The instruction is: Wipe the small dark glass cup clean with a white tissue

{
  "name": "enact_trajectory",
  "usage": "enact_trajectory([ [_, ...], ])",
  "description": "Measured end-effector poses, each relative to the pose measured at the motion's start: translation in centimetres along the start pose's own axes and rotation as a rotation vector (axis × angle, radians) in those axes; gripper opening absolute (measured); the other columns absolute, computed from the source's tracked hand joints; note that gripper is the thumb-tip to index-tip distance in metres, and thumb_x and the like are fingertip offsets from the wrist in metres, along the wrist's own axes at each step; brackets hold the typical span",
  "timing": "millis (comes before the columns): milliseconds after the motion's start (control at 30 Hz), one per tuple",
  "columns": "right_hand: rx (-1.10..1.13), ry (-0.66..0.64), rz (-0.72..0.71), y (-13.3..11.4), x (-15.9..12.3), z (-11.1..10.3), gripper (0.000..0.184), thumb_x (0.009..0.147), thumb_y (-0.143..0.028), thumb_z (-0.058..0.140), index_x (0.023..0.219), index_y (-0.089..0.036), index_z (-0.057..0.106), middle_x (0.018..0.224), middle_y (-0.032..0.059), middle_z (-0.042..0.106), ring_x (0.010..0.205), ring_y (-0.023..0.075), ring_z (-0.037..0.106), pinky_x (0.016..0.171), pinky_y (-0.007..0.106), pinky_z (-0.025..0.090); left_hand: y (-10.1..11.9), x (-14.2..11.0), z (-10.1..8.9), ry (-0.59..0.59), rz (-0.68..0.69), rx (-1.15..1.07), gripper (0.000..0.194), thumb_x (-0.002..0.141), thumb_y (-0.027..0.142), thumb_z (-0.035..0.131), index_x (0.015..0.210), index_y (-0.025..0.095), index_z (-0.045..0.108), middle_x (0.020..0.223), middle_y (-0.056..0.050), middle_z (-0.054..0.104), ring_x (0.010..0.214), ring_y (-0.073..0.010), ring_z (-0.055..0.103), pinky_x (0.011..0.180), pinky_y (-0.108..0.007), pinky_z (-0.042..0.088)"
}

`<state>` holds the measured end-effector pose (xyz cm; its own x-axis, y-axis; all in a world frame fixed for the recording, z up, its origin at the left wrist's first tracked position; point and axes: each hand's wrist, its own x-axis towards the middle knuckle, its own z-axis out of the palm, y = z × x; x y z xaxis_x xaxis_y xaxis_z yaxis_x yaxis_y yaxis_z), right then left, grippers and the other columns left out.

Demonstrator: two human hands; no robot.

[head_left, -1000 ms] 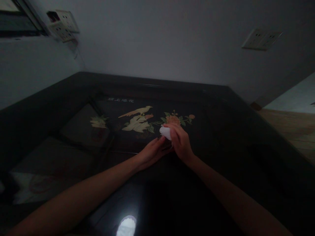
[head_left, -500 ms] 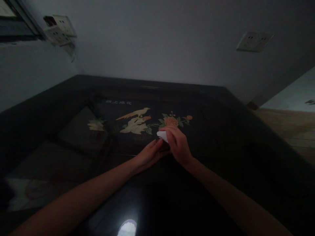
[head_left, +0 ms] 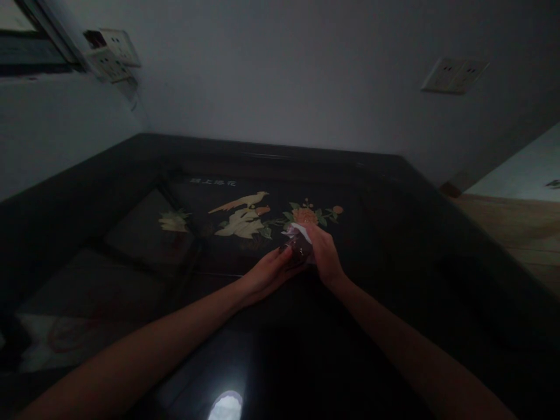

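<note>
My left hand (head_left: 269, 275) is closed around a small, dark, shiny object (head_left: 299, 249); light glints off it, but its kind is hard to make out in the dim light. Pressed against the object's far right side is a crumpled white tissue (head_left: 301, 230), pinched in my right hand (head_left: 324, 254). Part of the tissue is covered by the right fingers. Both hands are close together over a glossy black tabletop (head_left: 271, 332), just in front of its inlaid picture of a bird (head_left: 240, 201) and a pink flower (head_left: 305, 216).
A pale wall rises behind the tabletop, with a double socket (head_left: 455, 76) at right. More sockets (head_left: 116, 55) hang near the window (head_left: 35, 44) at upper left. Wooden flooring (head_left: 516, 224) shows at far right. Window and lamp reflections lie on the black surface.
My right hand has shifted slightly right with the tissue, which now wraps the object's far edge. More of the dark object shows between my hands. The left hand has barely moved.
</note>
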<state>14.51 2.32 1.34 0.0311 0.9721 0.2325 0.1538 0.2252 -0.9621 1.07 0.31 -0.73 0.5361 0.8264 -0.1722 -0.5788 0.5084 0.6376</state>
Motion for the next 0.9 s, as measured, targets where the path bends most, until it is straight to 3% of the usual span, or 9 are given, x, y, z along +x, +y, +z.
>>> enact_trajectory([
  [67, 0.067, 0.036, 0.087, 0.3, 0.0, 0.0, 0.034, 0.088, -0.037, 0.04, 0.088, -0.019, 0.068, 0.088, 0.0043, 0.07, 0.082, 0.0195, 0.064, 0.075, 0.031, 0.049, 0.0, 0.0, 0.0, -0.01, 0.001, 0.01, 0.039, 0.071, 0.035, 0.075, 0.103, 0.014, 0.066, 0.115, -0.011, 0.064, 0.114, -0.0245, 0.054, 0.104, -0.041, 0.033],
  [133, 0.031, 0.056, 0.062, 0.2, -0.3, -0.1, 0.035, 0.089, -0.037, 0.038, 0.089, -0.019, 0.068, 0.088, 0.0044, 0.07, 0.083, 0.0193, 0.063, 0.075, 0.031, 0.049, 0.0, 0.0, 0.1, -0.038, 0.014, 0.016, 0.039, 0.071, 0.035, 0.075, 0.104, 0.015, 0.066, 0.117, -0.011, 0.063, 0.117, -0.0249, 0.052, 0.105, -0.041, 0.032],
  [367, -0.436, -0.082, -0.459, -2.2, -1.9, -0.1, 0.032, 0.093, -0.025, 0.035, 0.103, -0.021, 0.065, 0.112, 0.0083, 0.065, 0.106, 0.0211, 0.057, 0.094, 0.038, 0.042, -0.2, -0.1, 0.2, -0.06, 0.062, 0.039, 0.033, 0.072, 0.036, 0.074, 0.096, 0.015, 0.066, 0.103, -0.009, 0.067, 0.108, -0.0237, 0.057, 0.102, -0.04, 0.036],
  [500, -0.6, -0.147, -0.576, -2.9, -2.2, 0.2, 0.032, 0.092, -0.023, 0.036, 0.109, -0.019, 0.063, 0.119, 0.0087, 0.063, 0.113, 0.0226, 0.054, 0.098, 0.041, 0.039, -0.2, -0.1, 0.1, -0.055, 0.073, 0.06, 0.028, 0.075, 0.035, 0.072, 0.093, 0.014, 0.067, 0.095, -0.007, 0.068, 0.101, -0.0206, 0.06, 0.097, -0.034, 0.039],
  [667, -0.432, -0.116, -0.459, -2.4, -1.6, 0.1, 0.037, 0.095, -0.024, 0.03, 0.115, -0.019, 0.06, 0.116, 0.0077, 0.065, 0.11, 0.0194, 0.056, 0.097, 0.036, 0.04, -0.2, 0.2, 0.0, -0.035, 0.063, 0.024, 0.031, 0.072, 0.033, 0.074, 0.096, 0.015, 0.067, 0.102, -0.007, 0.067, 0.101, -0.0198, 0.059, 0.098, -0.034, 0.039],
  [900, -0.063, 0.022, -0.089, -0.3, -0.6, -0.1, 0.037, 0.089, -0.036, 0.036, 0.091, -0.019, 0.068, 0.093, 0.0061, 0.07, 0.089, 0.0209, 0.063, 0.08, 0.032, 0.047, 0.1, 0.0, 0.6, -0.028, 0.055, 0.003, 0.038, 0.068, 0.033, 0.077, 0.1, 0.014, 0.067, 0.11, -0.009, 0.066, 0.116, -0.024, 0.053, 0.109, -0.039, 0.03],
])
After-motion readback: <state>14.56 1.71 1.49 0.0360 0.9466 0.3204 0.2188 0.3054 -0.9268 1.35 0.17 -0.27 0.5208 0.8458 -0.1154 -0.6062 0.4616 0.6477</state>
